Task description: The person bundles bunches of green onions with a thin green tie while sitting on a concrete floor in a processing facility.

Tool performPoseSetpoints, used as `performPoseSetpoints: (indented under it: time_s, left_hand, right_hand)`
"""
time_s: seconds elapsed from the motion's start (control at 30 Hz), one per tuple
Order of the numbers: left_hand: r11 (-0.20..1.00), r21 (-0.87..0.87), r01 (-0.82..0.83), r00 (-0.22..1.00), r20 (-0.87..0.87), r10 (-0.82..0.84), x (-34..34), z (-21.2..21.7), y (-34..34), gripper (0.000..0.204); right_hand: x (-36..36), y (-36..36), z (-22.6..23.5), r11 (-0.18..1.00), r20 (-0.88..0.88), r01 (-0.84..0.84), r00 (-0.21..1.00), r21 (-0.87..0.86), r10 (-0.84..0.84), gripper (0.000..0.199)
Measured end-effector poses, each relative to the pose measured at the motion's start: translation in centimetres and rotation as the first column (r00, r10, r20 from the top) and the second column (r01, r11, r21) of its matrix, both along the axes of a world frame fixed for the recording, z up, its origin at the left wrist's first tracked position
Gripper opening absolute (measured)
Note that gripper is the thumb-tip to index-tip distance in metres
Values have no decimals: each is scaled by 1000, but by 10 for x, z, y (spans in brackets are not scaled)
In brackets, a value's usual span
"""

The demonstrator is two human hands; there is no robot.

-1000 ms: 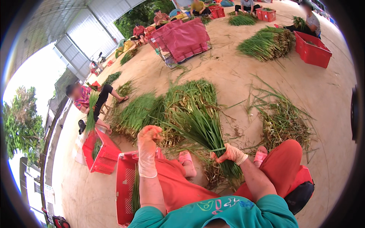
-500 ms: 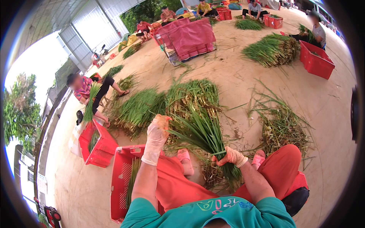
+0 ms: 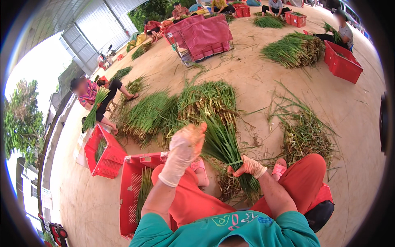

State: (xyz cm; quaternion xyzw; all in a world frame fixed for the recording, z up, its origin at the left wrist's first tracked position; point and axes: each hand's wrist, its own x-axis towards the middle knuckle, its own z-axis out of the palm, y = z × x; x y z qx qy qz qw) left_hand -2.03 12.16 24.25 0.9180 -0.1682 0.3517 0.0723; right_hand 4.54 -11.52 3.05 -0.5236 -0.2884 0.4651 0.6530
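Low in the middle of the frame, the person's right hand (image 3: 249, 166), in a pale, soil-stained glove, is clenched around a bunch of long green onion stalks (image 3: 224, 144) near its rooty lower end; the leaves fan up and to the left from the fist. The left hand (image 3: 186, 144), in a similar pale glove, is raised just left of the bunch, its fingers loosely curled and touching the leaves' left edge; whether it grips any stalks cannot be told. Below the hands lie the person's knees in orange-red trousers (image 3: 304, 181) and two feet in pink sandals (image 3: 279, 168).

Just above the bunch, in the centre, a large heap of green onions (image 3: 205, 99) lies on the tan concrete floor (image 3: 255, 86). To the right of it sits a looser pile of trimmed leaves and roots (image 3: 306, 136). At lower left, beside the left forearm, stands a red perforated plastic crate (image 3: 133, 185) with a few green stalks inside.
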Motion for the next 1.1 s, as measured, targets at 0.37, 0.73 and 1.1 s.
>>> performPoseSetpoints:
  time_s: [0.37, 0.73, 1.1]
  left_hand:
    - [653, -753, -81, 981, -176, -81, 22, -3, 7, 8]
    - [694, -714, -86, 983, -175, -59, 7, 12, 24, 12]
    - [669, -741, -56, 991, -121, -52, 9, -25, 13, 16]
  right_hand:
    - [1, -2, -4, 1000, -59, -24, 998, -8, 23, 32]
    - [-1, -1, -13, 1000, 47, 7, 999, -28, -5, 31]
    - [-5, -1, -7, 999, -37, 23, 999, -33, -24, 32]
